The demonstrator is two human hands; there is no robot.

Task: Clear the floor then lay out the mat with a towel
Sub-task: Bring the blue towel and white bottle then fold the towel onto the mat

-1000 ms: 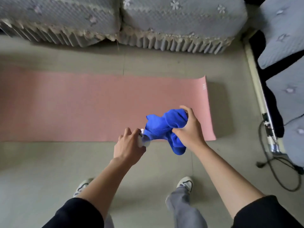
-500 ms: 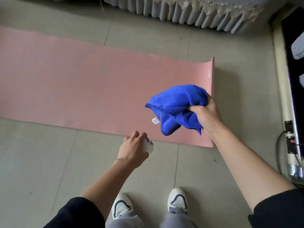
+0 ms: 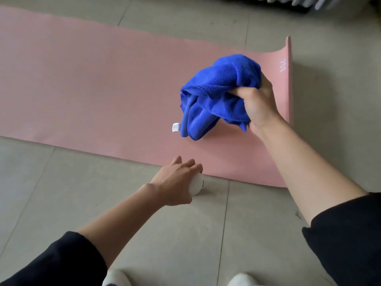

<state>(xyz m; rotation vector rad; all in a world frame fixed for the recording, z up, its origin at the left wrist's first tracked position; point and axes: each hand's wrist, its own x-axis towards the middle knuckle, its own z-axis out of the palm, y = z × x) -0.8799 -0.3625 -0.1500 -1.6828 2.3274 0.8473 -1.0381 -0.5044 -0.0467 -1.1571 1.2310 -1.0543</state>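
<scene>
A pink mat (image 3: pixel 92 83) lies unrolled flat across the tiled floor, its right end curling up slightly. My right hand (image 3: pixel 258 104) grips a bunched blue towel (image 3: pixel 216 93) that hangs just above the mat's right part, a small white label dangling from its lower left. My left hand (image 3: pixel 177 180) is low over the floor just in front of the mat's near edge, closed around a small white rounded object (image 3: pixel 196 185). Most of that object is hidden under my fingers.
Grey floor tiles (image 3: pixel 144 234) spread in front of the mat. The fringe of a sofa cover (image 3: pixel 299 2) shows at the top right. My two white shoe tips (image 3: pixel 116 278) sit at the bottom edge.
My right hand has carried the towel away from my left hand, up and right over the mat. My left hand has dropped toward the floor with the white object. The view has tilted down and closer.
</scene>
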